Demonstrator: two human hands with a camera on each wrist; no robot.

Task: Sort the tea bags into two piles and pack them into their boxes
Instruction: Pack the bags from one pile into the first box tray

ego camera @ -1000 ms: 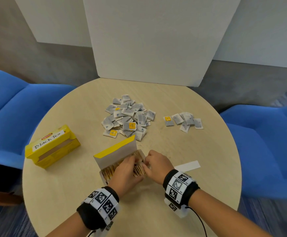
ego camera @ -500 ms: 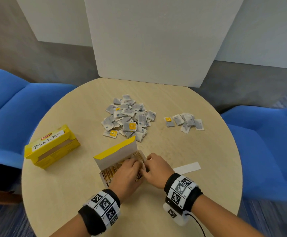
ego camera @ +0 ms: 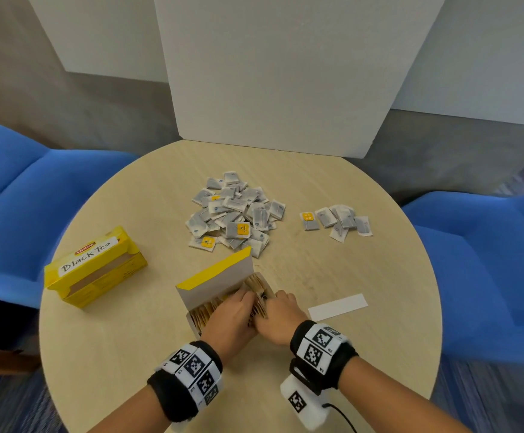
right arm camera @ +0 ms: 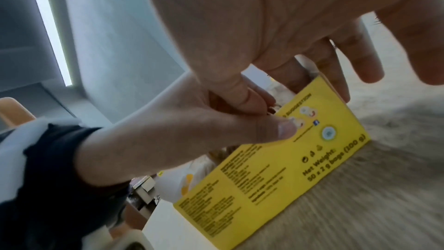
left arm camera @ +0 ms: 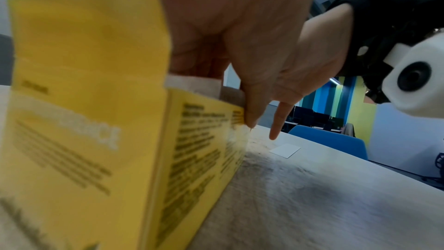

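While both hands [ego camera: 256,314] press down on tan bags [ego camera: 256,292] in the near box [ego camera: 220,285], fingers flat, overstuffing could split its side.

— Where does the head view sit?
— High above the round surface [ego camera: 104,339], tilted forward and down, far enough to take in its whole top and both wrists.
— And the wrist views?
— Very close and low. The left wrist view looks rightward along the surface past the open yellow box [left arm camera: 96,121] to the right hand [left arm camera: 300,60]. The right wrist view looks back leftward at the left hand [right arm camera: 192,130].
— What do they share?
— That box [ego camera: 217,285] and the hands at it.
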